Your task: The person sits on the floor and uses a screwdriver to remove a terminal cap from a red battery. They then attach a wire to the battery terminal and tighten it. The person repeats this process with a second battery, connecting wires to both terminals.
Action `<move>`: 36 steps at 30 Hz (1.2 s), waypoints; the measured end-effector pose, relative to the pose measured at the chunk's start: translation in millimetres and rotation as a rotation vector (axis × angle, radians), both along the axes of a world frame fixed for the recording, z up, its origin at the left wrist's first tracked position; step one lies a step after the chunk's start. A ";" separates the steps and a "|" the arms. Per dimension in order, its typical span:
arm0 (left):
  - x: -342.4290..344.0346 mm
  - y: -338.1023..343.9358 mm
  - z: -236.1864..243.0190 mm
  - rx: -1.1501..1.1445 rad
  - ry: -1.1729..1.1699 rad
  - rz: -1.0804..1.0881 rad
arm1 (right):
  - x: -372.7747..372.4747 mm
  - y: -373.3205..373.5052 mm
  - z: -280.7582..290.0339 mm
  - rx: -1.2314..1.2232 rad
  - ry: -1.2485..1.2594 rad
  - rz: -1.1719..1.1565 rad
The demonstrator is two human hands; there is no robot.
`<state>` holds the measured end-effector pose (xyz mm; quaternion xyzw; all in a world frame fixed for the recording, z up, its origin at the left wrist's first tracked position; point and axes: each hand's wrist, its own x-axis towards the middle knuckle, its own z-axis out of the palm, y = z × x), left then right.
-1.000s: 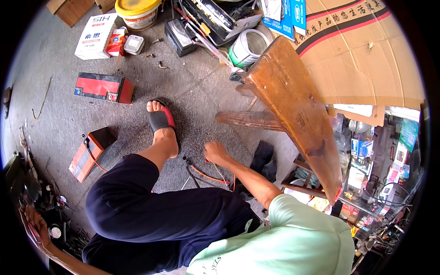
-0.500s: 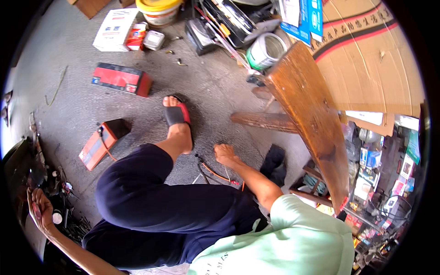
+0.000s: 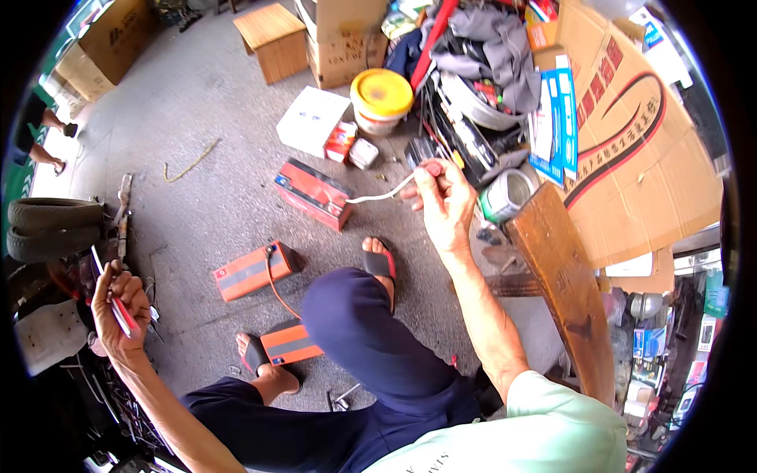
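My right hand (image 3: 443, 209) is raised, fingers closed on a small red piece (image 3: 433, 169). A white wire (image 3: 378, 198) runs between that hand and the red-and-black battery (image 3: 311, 191) lying beyond my knee. My left hand (image 3: 118, 303), out at the left, grips a slim red-and-white item (image 3: 124, 318) I cannot identify. An orange battery (image 3: 240, 277) with a grey stripe and an orange cable (image 3: 278, 292) lies between my hands. Another orange battery (image 3: 282, 346) lies by my sandalled foot, partly hidden by my leg.
A wooden bench (image 3: 564, 307) stands right, beside flattened cardboard (image 3: 646, 189). Ahead are a yellow-lidded bucket (image 3: 378, 94), white box (image 3: 311, 118), piled bags and a small wooden stand (image 3: 268, 35). Stacked tyres (image 3: 51, 225) sit left. Another person's legs (image 3: 43, 126) show at the far left.
My right hand has risen from the cables by the floor and now holds the red piece by the white wire. My view has lifted, showing more floor ahead and a third battery.
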<state>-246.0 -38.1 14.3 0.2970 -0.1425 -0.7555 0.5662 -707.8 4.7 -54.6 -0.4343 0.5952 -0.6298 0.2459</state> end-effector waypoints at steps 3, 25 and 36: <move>-4.5 7.9 6.8 -0.020 -0.020 0.017 | 25.4 -26.3 38.8 -0.005 -0.270 0.116; 26.5 32.7 7.4 -0.062 -0.217 0.014 | -33.4 67.4 -84.6 0.414 0.838 -0.056; 97.4 13.8 -25.6 0.210 -0.438 0.035 | -1.1 228.7 -249.2 1.303 0.769 0.601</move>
